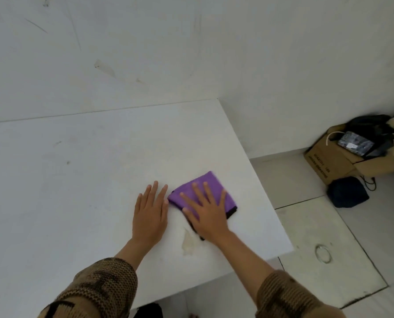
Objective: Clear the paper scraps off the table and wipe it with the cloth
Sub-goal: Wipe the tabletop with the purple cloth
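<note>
The table (76, 180), one white top, fills the left and middle of the view, its far edge against one white scuffed wall (191, 53) and its right corner over a pale tiled floor (317, 214). One open cardboard box (329, 161) stands on the floor by the wall. It holds dark items too jumbled to tell apart and is cut off by the right edge. One dark rounded bag (347, 191) sits just in front of it.

Two forearms in brown patterned knit sleeves (104, 288) reach in from below. The left hand (150, 214) lies flat on the bare tabletop, palm down, fingers straight and close together. The right hand (208, 214) lies flat on the cloth, fingers straight and spread apart, pressing it to the table rather than curling round it.

One purple cloth (208, 180), folded, with a dark edge, lies near the table's right side. Much of it is hidden under the right hand. Whether the left fingertips touch its near corner cannot be told; they are just beside it.

One pale yellowish stain (189, 244) marks the table between the wrists. One thin clear ring (322, 254) lies on the floor.
</note>
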Tool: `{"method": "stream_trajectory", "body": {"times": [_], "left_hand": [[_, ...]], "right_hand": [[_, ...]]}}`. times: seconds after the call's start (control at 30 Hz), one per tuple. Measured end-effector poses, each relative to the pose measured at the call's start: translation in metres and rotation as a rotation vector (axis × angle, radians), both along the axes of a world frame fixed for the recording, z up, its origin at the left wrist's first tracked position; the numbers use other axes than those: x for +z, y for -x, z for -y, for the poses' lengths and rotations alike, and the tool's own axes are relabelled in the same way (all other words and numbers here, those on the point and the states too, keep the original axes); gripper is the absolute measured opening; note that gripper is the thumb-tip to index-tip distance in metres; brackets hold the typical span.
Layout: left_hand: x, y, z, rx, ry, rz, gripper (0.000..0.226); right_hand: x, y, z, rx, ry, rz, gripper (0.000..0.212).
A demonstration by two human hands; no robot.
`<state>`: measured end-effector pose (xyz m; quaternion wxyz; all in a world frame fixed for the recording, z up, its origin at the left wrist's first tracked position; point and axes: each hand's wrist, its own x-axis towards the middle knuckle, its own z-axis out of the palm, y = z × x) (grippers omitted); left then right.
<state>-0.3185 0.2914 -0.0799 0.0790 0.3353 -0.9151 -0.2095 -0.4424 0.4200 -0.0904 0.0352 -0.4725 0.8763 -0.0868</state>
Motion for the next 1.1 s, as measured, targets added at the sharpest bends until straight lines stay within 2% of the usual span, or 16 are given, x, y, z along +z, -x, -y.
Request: {"method": "stream_trajectory", "body": {"times": [0.03,0.1,0.27,0.37,0.43,0.57,0.67,0.77,0.97,1.03,1.1], "left_hand": [[-0.001,-0.001,-0.007,-0.02,0.006,0.009,0.062],[-0.002,-0.004,-0.019,-0.021,0.0,0.006,0.062],[-0.003,-0.007,-0.038,-0.039,0.001,0.01,0.063],[-0.005,-0.011,-0.046,-0.038,0.002,0.024,0.064],[-0.007,-0.015,-0.052,-0.037,0.002,0.032,0.064],[-0.007,-0.019,-0.063,-0.049,0.014,0.049,0.064],[-0.004,-0.017,-0.067,-0.044,0.014,0.04,0.064],[0.001,-0.018,-0.068,-0.037,0.014,0.026,0.063],[0.005,-0.034,-0.066,-0.021,0.013,0.035,0.066],[0.004,-0.04,-0.068,-0.015,0.011,0.042,0.067],[0.006,-0.044,-0.071,-0.023,-0.007,0.032,0.066]], "right_hand": [[-0.001,-0.01,-0.007,0.054,0.004,-0.003,0.046],[-0.001,-0.006,-0.028,0.023,0.047,0.011,0.046],[0.0,0.059,-0.096,-0.406,0.081,0.049,0.049],[0.01,0.089,-0.125,-0.526,0.147,0.161,0.039],[0.017,0.093,-0.13,-0.509,0.226,0.035,0.038],[0.023,0.058,-0.108,-0.3,0.274,-0.152,0.062],[0.011,0.005,-0.098,-0.1,0.162,-0.127,0.062],[-0.003,-0.022,-0.112,-0.045,0.08,0.004,0.044],[-0.007,0.027,-0.153,-0.357,0.111,0.039,0.051],[-0.002,0.044,-0.161,-0.472,0.114,0.105,0.049],[0.008,0.053,-0.163,-0.585,0.219,0.185,0.047]]}}
